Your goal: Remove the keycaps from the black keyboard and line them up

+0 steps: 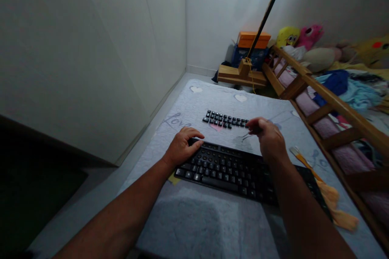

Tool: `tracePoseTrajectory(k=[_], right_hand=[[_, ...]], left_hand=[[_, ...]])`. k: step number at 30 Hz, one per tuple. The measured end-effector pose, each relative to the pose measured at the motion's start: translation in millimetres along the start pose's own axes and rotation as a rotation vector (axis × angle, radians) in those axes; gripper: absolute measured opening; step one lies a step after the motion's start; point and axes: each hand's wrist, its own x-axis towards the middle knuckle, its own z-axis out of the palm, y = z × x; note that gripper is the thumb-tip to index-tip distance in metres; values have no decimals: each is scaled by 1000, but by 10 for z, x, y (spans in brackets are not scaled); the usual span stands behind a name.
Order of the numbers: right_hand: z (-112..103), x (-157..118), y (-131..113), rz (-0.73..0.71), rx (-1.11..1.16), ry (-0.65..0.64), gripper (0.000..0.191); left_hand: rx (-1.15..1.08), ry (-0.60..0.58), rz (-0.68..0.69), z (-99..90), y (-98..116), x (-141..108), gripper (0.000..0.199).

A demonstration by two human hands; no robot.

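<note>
A black keyboard [219, 172] lies on the pale printed cloth [194, 214], with bare key positions in its upper rows. My left hand [184, 145] grips the keyboard's upper left corner, thumb on top. Beyond the keyboard, loose black keycaps [225, 120] stand in rows on the cloth. My right hand [267, 135] hovers above the keyboard's right part, near the right end of the keycap rows. Its fingers are bent together around a thin metal tool [244, 136], whose prongs point down and left. My right forearm hides part of the keyboard.
A brush [300, 158] and an orange cloth or glove [337, 206] lie at the right, by a dark flat object [313, 186]. A wooden rail [343, 107] borders the right side. A wooden stand [241, 73] and orange box [253, 39] are behind. A pale wall is left.
</note>
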Motion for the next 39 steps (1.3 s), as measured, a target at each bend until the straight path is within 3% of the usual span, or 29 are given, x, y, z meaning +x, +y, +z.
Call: tracePoseTrajectory(k=[2,6,11,17,25,39], right_hand=[[-63,-206,-85,16,6,-15,36],[-51,-613,-165,148,-48,-202,36],[73,-891,-153,82,-207,-294,22],[181,-971,-120,-80,-345,-261,11],[268,-1043,-28,-192,-360,-320,4],[326,-1021,-16,-61,-322,-259,10]], left_hand=[[11,-6,4,0,7,0,10],[28,-25,15,-1,34,4,11],[47,-34,25,7,42,-3,12],[54,-35,18,11,32,-7,12],[59,-44,19,9,52,10,10],[69,-49,10,15,35,11,10]])
